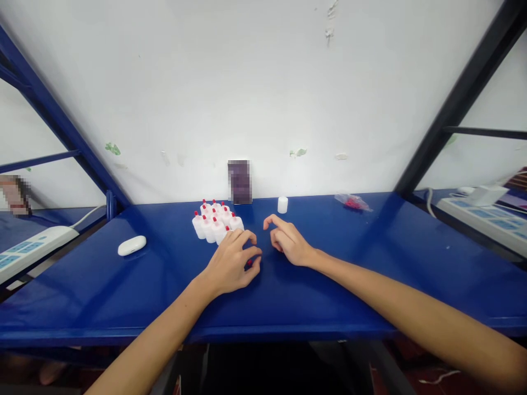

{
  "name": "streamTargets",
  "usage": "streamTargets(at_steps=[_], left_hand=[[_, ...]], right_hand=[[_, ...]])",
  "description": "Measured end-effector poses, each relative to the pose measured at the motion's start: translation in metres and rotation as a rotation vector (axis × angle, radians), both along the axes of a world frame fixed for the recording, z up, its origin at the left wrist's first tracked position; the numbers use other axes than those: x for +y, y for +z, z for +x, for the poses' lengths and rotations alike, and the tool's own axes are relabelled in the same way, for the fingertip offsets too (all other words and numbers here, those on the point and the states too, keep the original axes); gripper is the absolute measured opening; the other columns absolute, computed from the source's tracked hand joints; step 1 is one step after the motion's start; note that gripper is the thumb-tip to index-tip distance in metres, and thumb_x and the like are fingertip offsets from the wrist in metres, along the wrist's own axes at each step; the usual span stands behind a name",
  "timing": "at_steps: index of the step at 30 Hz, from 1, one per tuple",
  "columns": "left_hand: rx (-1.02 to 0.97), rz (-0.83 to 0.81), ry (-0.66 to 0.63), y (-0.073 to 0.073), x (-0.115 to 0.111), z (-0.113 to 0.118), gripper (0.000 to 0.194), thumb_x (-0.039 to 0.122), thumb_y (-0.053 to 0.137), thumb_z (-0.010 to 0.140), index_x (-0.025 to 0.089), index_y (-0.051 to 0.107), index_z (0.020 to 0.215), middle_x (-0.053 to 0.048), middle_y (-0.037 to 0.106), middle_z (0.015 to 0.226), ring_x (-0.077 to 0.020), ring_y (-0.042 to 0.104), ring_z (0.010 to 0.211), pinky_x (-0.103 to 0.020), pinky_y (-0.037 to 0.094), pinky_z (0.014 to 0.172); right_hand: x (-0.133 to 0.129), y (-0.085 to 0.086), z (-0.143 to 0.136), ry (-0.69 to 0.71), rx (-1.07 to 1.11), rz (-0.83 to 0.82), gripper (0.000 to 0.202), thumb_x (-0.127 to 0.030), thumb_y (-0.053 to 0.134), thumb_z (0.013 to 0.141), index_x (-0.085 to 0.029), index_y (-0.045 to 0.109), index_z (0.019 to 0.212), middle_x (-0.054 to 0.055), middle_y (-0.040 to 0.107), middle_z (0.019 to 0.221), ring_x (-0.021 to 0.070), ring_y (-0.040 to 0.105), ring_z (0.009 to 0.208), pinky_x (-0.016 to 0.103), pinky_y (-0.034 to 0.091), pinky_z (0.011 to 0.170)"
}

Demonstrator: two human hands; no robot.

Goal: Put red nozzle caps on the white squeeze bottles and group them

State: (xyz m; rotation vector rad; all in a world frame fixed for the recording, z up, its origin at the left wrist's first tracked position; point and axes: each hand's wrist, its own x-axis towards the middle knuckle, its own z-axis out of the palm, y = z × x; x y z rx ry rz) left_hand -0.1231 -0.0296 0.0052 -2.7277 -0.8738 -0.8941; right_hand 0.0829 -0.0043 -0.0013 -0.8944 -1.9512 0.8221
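My left hand is over the blue table, left of centre, its fingers curled around a small red cap that shows between thumb and fingers; whatever lies deeper in the palm is hidden. Just behind it, a cluster of several white bottles with red tips stands upright, partly covered by the hand. My right hand hovers to the right with its index finger bent outward and the others curled, nothing visible in it. Beyond it stands a single white bottle without a red tip.
A clear bag with red pieces lies at the back right. A white oval case is on the left. A blurred dark object leans on the wall. Power strips and metal posts flank the table.
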Motion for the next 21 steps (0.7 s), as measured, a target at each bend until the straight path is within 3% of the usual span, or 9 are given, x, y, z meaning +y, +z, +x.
streamTargets(at_steps=[5, 11, 13, 15, 17, 18, 20, 21], left_hand=[[0.232, -0.001, 0.026, 0.003, -0.011, 0.000, 0.026, 0.026, 0.057, 0.084, 0.018, 0.071, 0.105, -0.013, 0.057, 0.115, -0.0304, 0.049, 0.106, -0.049, 0.041, 0.090], [0.345, -0.061, 0.028, 0.010, -0.025, 0.003, 0.031, 0.029, 0.053, 0.088, 0.016, 0.067, 0.112, -0.013, 0.058, 0.115, -0.0313, 0.049, 0.107, -0.051, 0.041, 0.091], [0.338, -0.149, 0.036, 0.008, -0.041, 0.015, 0.038, 0.033, 0.051, 0.089, 0.014, 0.063, 0.120, -0.015, 0.059, 0.119, -0.0336, 0.049, 0.110, -0.055, 0.040, 0.094], [0.254, -0.357, 0.036, -0.003, -0.065, 0.038, 0.052, 0.040, 0.049, 0.090, 0.012, 0.054, 0.134, -0.019, 0.054, 0.130, -0.0392, 0.045, 0.120, -0.064, 0.034, 0.101], [0.050, -0.821, -0.155, -0.023, -0.095, 0.072, 0.070, 0.051, 0.052, 0.086, 0.018, 0.041, 0.147, -0.018, 0.041, 0.148, -0.0438, 0.030, 0.137, -0.067, 0.033, 0.104], [-0.148, -1.209, -0.302, -0.036, -0.109, 0.091, 0.075, 0.051, 0.057, 0.082, 0.025, 0.038, 0.150, -0.014, 0.041, 0.151, -0.0409, 0.023, 0.143, -0.063, 0.039, 0.102], [-0.762, -2.250, -0.426, -0.061, -0.134, 0.127, 0.066, 0.045, 0.057, 0.082, 0.042, 0.041, 0.146, -0.006, 0.056, 0.139, -0.0264, 0.029, 0.145, -0.051, 0.051, 0.093], [-1.222, -2.793, -0.266, -0.072, -0.143, 0.142, 0.060, 0.044, 0.063, 0.078, 0.048, 0.052, 0.136, -0.010, 0.065, 0.124, -0.0292, 0.040, 0.139, -0.054, 0.053, 0.080]], right_hand=[[0.008, -0.002, 0.004, -0.030, 0.051, -0.013, 0.017, -0.016, 0.033, 0.082, -0.021, 0.044, 0.093, -0.009, 0.048, 0.049, 0.0122, 0.042, 0.044, 0.024, 0.034, 0.053], [0.014, -0.007, 0.003, -0.055, 0.116, -0.019, 0.014, -0.018, 0.033, 0.082, -0.021, 0.046, 0.089, -0.008, 0.049, 0.050, 0.0121, 0.043, 0.045, 0.024, 0.034, 0.052], [0.014, -0.008, 0.003, -0.057, 0.111, -0.023, 0.014, -0.017, 0.033, 0.082, -0.021, 0.047, 0.087, -0.007, 0.050, 0.051, 0.0122, 0.043, 0.046, 0.024, 0.034, 0.053], [0.013, -0.008, 0.003, -0.056, 0.094, -0.026, 0.014, -0.017, 0.034, 0.083, -0.020, 0.047, 0.087, -0.007, 0.050, 0.052, 0.0122, 0.044, 0.047, 0.024, 0.035, 0.054], [0.012, -0.007, 0.003, -0.051, 0.081, -0.030, 0.014, -0.017, 0.034, 0.083, -0.020, 0.047, 0.087, -0.007, 0.050, 0.052, 0.0124, 0.044, 0.048, 0.025, 0.035, 0.055], [0.011, -0.007, 0.003, -0.047, 0.079, -0.031, 0.014, -0.017, 0.034, 0.083, -0.020, 0.047, 0.087, -0.007, 0.050, 0.052, 0.0124, 0.044, 0.048, 0.025, 0.035, 0.055], [0.010, -0.007, 0.004, -0.037, 0.087, -0.034, 0.014, -0.017, 0.034, 0.084, -0.020, 0.048, 0.086, -0.007, 0.050, 0.053, 0.0125, 0.044, 0.048, 0.025, 0.035, 0.055], [0.009, -0.007, 0.005, -0.030, 0.098, -0.036, 0.014, -0.017, 0.035, 0.084, -0.020, 0.048, 0.086, -0.006, 0.050, 0.053, 0.0126, 0.044, 0.049, 0.026, 0.036, 0.056]])
